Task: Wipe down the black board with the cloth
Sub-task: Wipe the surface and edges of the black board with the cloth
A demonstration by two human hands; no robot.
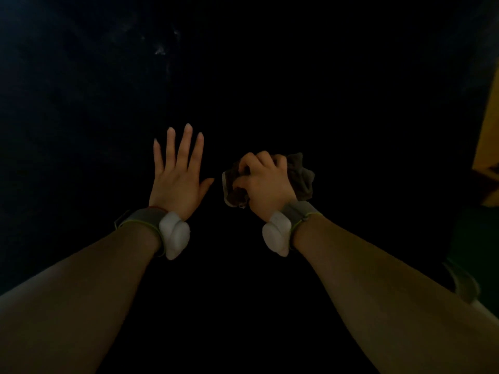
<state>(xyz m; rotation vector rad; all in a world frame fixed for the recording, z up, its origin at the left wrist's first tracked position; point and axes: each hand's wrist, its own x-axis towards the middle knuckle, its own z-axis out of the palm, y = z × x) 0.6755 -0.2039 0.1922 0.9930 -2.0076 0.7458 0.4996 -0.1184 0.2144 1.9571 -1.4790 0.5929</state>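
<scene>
While the left hand [176, 179] lies spread flat on the board [270, 76], the right hand [263, 182] grips the bunched cloth [301, 175] mid-board; wiping looks underway, and next it should rub toward the chalky smudges [159, 48] up top

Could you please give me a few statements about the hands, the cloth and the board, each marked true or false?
1. The right hand grips a bunched cloth. True.
2. The left hand is curled into a fist. False: its fingers are straight and spread.
3. Faint pale smudges show on the black board above the left hand. True.
4. Only the right wrist wears a band. False: a wristband sits on each wrist.
</scene>
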